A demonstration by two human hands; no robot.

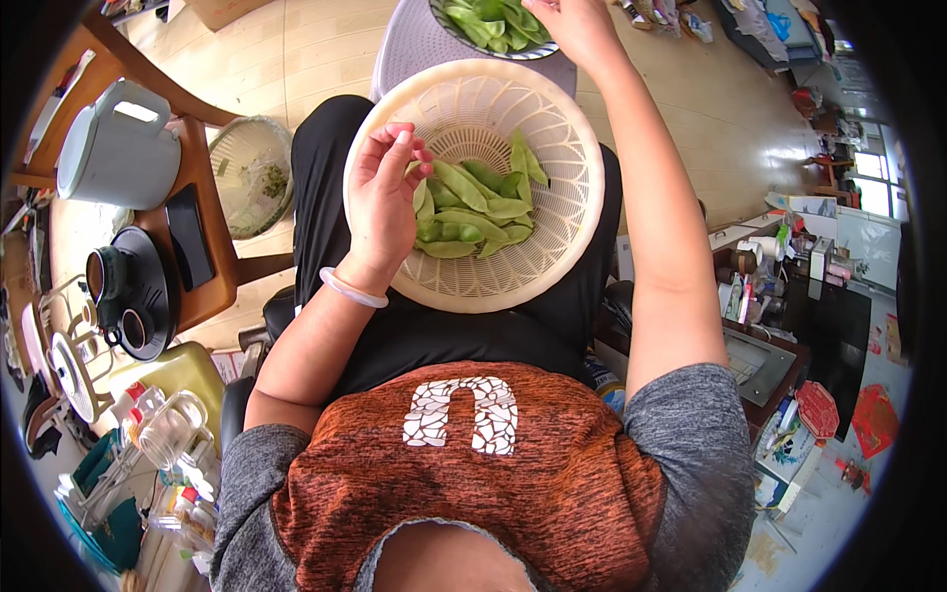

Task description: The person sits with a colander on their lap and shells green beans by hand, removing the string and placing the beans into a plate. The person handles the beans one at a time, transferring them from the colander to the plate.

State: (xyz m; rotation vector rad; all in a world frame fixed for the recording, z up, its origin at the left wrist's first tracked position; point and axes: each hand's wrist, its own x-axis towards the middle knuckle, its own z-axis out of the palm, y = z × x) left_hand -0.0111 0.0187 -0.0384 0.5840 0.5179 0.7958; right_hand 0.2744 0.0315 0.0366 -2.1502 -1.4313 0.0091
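Note:
On my lap rests a cream plastic colander basket (pixel 570 207) with flat green bean pods (pixel 473 203) heaped in its left half. My left hand (pixel 388 189) hovers at the basket's left rim, palm turned inward, its fingers loosely curled and nothing visible between them. Beyond the basket, more green pods (pixel 492 22) fill a bowl with a striped rim (pixel 518 54). My right hand (pixel 581 26) reaches over that bowl's right side. Its fingertips are partly cut off by the top edge of the view, so what they hold is hidden.
The bowl stands on a grey plastic stool (pixel 403 44). At left, a wooden chair (pixel 211 296) carries a grey lidded pitcher (pixel 126 152), a black phone (pixel 189 237) and a dark tray (pixel 164 296) with cups. A lined waste basket (pixel 251 181) with green scraps sits beyond it.

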